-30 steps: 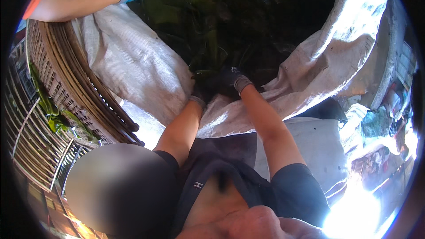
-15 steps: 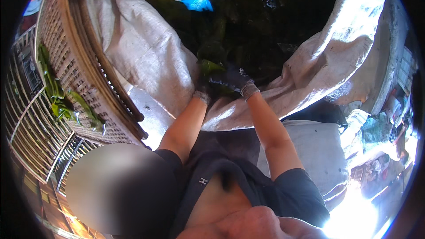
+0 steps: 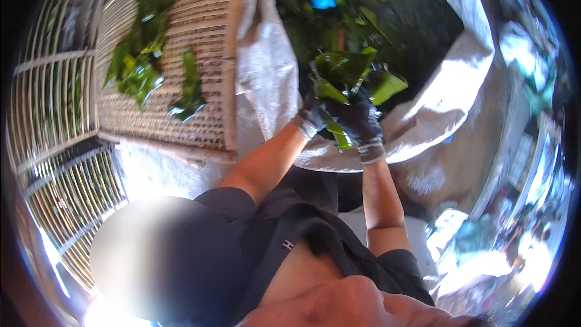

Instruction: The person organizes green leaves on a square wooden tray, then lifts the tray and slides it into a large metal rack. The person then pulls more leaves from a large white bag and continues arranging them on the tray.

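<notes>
Between my two dark-gloved hands is a bunch of broad, wet green leaves [image 3: 345,68], raised at the near side of a sack-lined vat. My right hand [image 3: 363,122] is closed round the bottom of the bunch, with one leaf hanging down beside it. At the bunch's left side, my left hand [image 3: 310,111] grips too, its fingers partly covered by leaves. More leaves lie in the dark inside of the vat, under a folded whitish woven liner [image 3: 460,106].
Another person's blue-gloved hand [image 3: 323,0] reaches into the vat's far side. To the left stands a woven bamboo tray [image 3: 209,24] with several wet leaves [image 3: 142,54] on it. Slatted bamboo racks [image 3: 54,91] stand farther left. Blurred clutter [image 3: 514,224] fills the right.
My hands have come up from the vat's dark inside with the leaves. The view has swung left, showing more of the bamboo tray. The other person's second blue glove now shows.
</notes>
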`<state>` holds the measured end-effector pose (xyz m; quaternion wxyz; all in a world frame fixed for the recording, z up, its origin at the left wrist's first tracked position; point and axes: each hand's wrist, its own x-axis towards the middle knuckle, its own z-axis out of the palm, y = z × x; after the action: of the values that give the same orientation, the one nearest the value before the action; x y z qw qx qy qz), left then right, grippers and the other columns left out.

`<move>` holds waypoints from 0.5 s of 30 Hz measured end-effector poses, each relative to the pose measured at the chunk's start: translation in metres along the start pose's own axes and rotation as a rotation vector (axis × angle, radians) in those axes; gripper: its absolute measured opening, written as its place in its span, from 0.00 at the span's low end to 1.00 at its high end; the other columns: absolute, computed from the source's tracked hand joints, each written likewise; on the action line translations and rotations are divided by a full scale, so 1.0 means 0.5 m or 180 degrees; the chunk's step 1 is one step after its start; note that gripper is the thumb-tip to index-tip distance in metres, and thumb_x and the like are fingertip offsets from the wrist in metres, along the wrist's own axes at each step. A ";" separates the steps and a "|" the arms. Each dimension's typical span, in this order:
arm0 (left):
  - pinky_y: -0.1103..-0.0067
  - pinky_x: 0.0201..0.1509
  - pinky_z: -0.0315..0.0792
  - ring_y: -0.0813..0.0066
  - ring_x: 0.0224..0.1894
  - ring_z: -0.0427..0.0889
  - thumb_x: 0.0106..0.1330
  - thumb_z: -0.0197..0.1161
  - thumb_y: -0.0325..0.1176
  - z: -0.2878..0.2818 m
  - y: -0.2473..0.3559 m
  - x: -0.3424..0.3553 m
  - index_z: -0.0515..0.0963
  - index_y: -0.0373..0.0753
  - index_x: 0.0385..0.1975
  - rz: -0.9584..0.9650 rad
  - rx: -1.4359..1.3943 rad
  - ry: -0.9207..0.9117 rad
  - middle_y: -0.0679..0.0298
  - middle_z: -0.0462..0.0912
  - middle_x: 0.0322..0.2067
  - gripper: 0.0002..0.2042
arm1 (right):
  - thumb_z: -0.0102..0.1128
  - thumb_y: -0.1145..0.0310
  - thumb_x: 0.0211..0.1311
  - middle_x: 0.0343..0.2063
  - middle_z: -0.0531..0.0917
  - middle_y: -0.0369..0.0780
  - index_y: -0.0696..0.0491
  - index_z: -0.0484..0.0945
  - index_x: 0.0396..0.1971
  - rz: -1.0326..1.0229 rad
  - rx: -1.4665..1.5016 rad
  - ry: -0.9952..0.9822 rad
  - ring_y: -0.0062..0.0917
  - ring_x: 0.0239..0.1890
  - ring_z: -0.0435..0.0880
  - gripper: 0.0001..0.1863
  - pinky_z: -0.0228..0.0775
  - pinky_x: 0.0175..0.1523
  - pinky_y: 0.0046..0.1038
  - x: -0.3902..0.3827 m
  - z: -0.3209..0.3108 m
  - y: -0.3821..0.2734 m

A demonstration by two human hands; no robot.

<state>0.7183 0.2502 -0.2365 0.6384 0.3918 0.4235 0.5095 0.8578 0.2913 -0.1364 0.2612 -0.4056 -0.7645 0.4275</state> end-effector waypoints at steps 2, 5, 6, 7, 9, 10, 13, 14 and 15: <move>0.70 0.68 0.67 0.65 0.61 0.73 0.77 0.43 0.43 -0.002 0.102 -0.003 0.67 0.39 0.63 0.0049 -0.2508 -0.0013 0.58 0.74 0.60 0.21 | 0.68 0.61 0.55 0.42 0.84 0.45 0.53 0.81 0.44 0.0044 0.0237 0.0147 0.40 0.45 0.82 0.18 0.75 0.49 0.38 0.031 -0.040 -0.139; 0.70 0.61 0.74 0.68 0.56 0.77 0.76 0.48 0.42 -0.010 0.325 -0.036 0.72 0.36 0.57 0.0146 -0.3831 -0.0111 0.56 0.78 0.54 0.19 | 0.74 0.65 0.53 0.42 0.85 0.44 0.55 0.81 0.47 0.0053 0.0555 -0.0022 0.37 0.44 0.84 0.22 0.75 0.49 0.35 0.073 -0.072 -0.354; 0.70 0.61 0.75 0.66 0.56 0.77 0.76 0.47 0.43 -0.034 0.378 -0.052 0.72 0.36 0.57 0.0296 -0.3729 -0.0222 0.56 0.78 0.54 0.19 | 0.73 0.64 0.54 0.41 0.86 0.44 0.55 0.80 0.49 -0.0378 0.0311 0.0057 0.36 0.43 0.85 0.23 0.75 0.49 0.35 0.090 -0.059 -0.413; 0.70 0.61 0.75 0.65 0.56 0.78 0.77 0.45 0.44 -0.061 0.429 -0.076 0.72 0.36 0.58 0.0407 -0.3624 -0.0326 0.55 0.79 0.53 0.20 | 0.73 0.63 0.54 0.42 0.86 0.44 0.55 0.80 0.49 -0.0489 0.0249 0.0007 0.36 0.43 0.85 0.23 0.75 0.49 0.35 0.106 -0.038 -0.473; 0.69 0.61 0.75 0.64 0.54 0.79 0.78 0.43 0.43 -0.154 0.546 -0.129 0.72 0.35 0.57 0.0772 -0.3507 -0.0600 0.54 0.80 0.52 0.20 | 0.73 0.63 0.53 0.42 0.86 0.44 0.54 0.81 0.48 -0.0741 0.0198 -0.0070 0.36 0.43 0.85 0.22 0.75 0.50 0.35 0.148 0.027 -0.597; 0.69 0.61 0.75 0.63 0.53 0.80 0.78 0.43 0.43 -0.198 0.615 -0.166 0.72 0.34 0.57 0.0905 -0.3466 -0.0748 0.54 0.80 0.51 0.21 | 0.73 0.62 0.53 0.42 0.86 0.44 0.54 0.81 0.48 -0.0847 0.0196 -0.0089 0.36 0.43 0.85 0.22 0.75 0.50 0.35 0.170 0.069 -0.667; 0.66 0.58 0.76 0.61 0.50 0.82 0.75 0.48 0.48 -0.326 0.815 -0.322 0.74 0.35 0.55 0.1493 -0.2032 0.0144 0.54 0.82 0.49 0.22 | 0.71 0.66 0.56 0.43 0.86 0.40 0.56 0.80 0.49 -0.0983 0.0607 -0.0263 0.29 0.44 0.85 0.21 0.76 0.52 0.31 0.231 0.217 -0.833; 0.66 0.59 0.75 0.61 0.50 0.82 0.74 0.50 0.49 -0.398 0.827 -0.350 0.74 0.36 0.55 0.1496 -0.1857 0.0235 0.55 0.82 0.49 0.23 | 0.70 0.68 0.57 0.44 0.86 0.39 0.57 0.80 0.50 -0.0872 0.1095 -0.0390 0.26 0.44 0.85 0.20 0.76 0.52 0.30 0.251 0.280 -0.856; 0.65 0.60 0.75 0.61 0.51 0.81 0.72 0.53 0.51 -0.477 0.838 -0.390 0.74 0.36 0.55 0.1531 -0.1654 0.0395 0.55 0.82 0.50 0.24 | 0.70 0.70 0.58 0.45 0.87 0.37 0.57 0.80 0.50 -0.0775 0.1616 -0.0570 0.23 0.44 0.86 0.20 0.77 0.52 0.29 0.274 0.354 -0.881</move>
<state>0.3368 0.1476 0.1017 0.5516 0.2732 0.2135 0.7586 0.4778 0.1940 0.1640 0.3353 -0.1932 -0.6962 0.6047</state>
